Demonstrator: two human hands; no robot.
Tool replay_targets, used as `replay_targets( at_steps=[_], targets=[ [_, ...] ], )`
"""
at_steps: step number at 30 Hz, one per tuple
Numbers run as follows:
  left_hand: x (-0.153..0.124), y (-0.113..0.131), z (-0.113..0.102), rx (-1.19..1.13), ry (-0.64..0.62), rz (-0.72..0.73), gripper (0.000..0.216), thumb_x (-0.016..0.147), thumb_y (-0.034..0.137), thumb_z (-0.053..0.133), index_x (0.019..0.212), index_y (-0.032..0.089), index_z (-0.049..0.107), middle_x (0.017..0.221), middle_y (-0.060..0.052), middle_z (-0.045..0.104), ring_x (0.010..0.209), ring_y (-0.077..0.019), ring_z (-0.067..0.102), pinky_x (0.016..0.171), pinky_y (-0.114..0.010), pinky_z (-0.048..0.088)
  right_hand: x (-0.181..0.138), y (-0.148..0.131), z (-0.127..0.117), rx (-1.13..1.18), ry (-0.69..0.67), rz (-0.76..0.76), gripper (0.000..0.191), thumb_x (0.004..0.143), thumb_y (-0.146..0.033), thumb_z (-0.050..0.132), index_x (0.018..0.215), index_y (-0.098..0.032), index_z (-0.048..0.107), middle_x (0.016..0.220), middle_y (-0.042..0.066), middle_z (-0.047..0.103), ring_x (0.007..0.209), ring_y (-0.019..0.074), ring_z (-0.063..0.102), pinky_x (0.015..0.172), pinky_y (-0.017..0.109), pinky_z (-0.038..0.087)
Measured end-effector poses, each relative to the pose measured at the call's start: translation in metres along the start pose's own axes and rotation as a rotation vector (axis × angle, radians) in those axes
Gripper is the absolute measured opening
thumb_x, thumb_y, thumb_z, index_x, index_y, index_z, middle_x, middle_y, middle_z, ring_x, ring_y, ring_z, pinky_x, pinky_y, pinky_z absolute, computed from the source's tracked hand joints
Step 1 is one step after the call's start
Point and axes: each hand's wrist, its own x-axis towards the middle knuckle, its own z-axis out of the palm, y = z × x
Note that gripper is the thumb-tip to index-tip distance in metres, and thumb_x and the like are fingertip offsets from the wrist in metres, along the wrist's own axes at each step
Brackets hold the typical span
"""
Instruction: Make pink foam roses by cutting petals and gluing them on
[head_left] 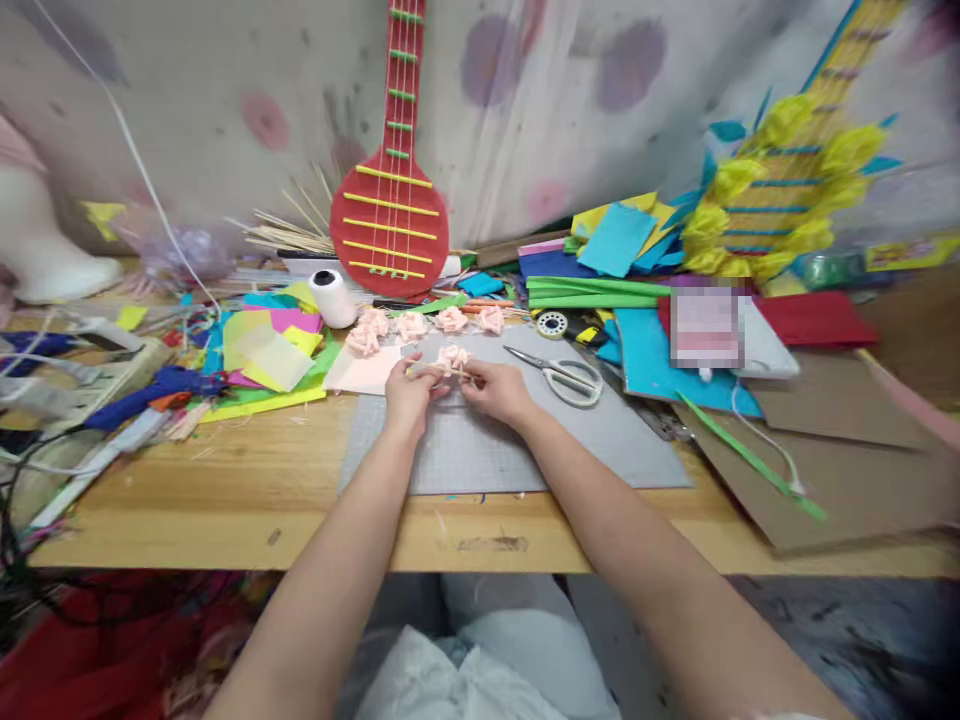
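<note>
My left hand point(410, 392) and my right hand point(496, 390) are close together over the grey cutting mat point(525, 460). Their fingers pinch a thin wooden stick point(442, 371) that spans the gap between them. A pale pink crepe-paper flower point(453, 357) shows right at the stick; whether it is fixed to it or lies behind, I cannot tell. Beyond the hands sits a row of similar pink paper flowers point(411, 326). Pale pink paper point(360, 372) lies left of my left hand, and scissors point(574, 382) rest to the right of my right hand.
A red paper lute point(390, 225) leans at the back, beside a white thread spool point(332, 299). Coloured paper sheets point(262, 350) and cables crowd the left. On the right lie a tape roll point(552, 324), brown cardboard point(840, 490) and a second, yellow-flowered instrument point(780, 190).
</note>
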Motion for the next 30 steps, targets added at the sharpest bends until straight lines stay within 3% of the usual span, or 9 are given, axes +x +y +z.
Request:
replay_targets(
  at_steps=[4,9,12,20,30],
  targets=[
    [0.005,0.000,-0.002,-0.068,0.053,-0.038,0.041,0.066,0.001,0.061,0.103,0.013,0.048,0.068,-0.001,0.062,0.056,-0.0104,0.061,0.055,-0.021,0.051,0.004,0.008,-0.003,-0.033,0.057,0.155,0.022,0.077,-0.037,0.049,0.085,-0.021,0.062,0.070,0.000,0.063,0.063,0.0133,0.053,0.056,0.022,0.027],
    [0.004,0.000,-0.001,-0.152,0.089,0.022,0.042,0.067,0.002,0.059,0.105,0.014,0.048,0.067,0.000,0.062,0.059,-0.0098,0.063,0.064,-0.024,0.053,0.003,0.003,-0.006,0.074,-0.027,0.137,0.039,0.082,-0.055,0.039,0.081,-0.021,0.059,0.070,0.000,0.061,0.064,0.0130,0.052,0.057,0.022,0.028],
    [0.001,0.001,0.001,-0.177,0.055,0.046,0.043,0.067,0.002,0.057,0.108,0.015,0.049,0.066,0.000,0.063,0.058,-0.0091,0.063,0.066,-0.024,0.053,0.004,0.000,-0.004,0.085,-0.064,0.144,0.040,0.087,-0.051,0.032,0.082,-0.022,0.059,0.070,0.001,0.061,0.067,0.0143,0.053,0.058,0.023,0.028],
    [0.000,0.000,0.002,-0.259,-0.087,0.005,0.070,0.065,-0.005,0.053,0.130,0.011,0.035,0.074,-0.005,0.065,0.070,-0.0164,0.067,0.078,-0.035,0.052,0.007,0.012,0.000,0.187,-0.032,0.142,0.039,0.085,-0.049,0.037,0.071,-0.020,0.058,0.065,0.000,0.056,0.064,0.0125,0.049,0.058,0.023,0.029],
    [-0.003,0.001,0.002,-0.209,-0.049,0.001,0.066,0.071,0.001,0.059,0.132,0.013,0.036,0.067,0.000,0.064,0.059,-0.0097,0.062,0.069,-0.026,0.053,0.008,0.015,0.000,0.362,-0.058,0.082,0.043,0.083,-0.049,0.038,0.056,-0.018,0.048,0.054,-0.002,0.045,0.056,0.0102,0.041,0.057,0.023,0.030]
  ],
)
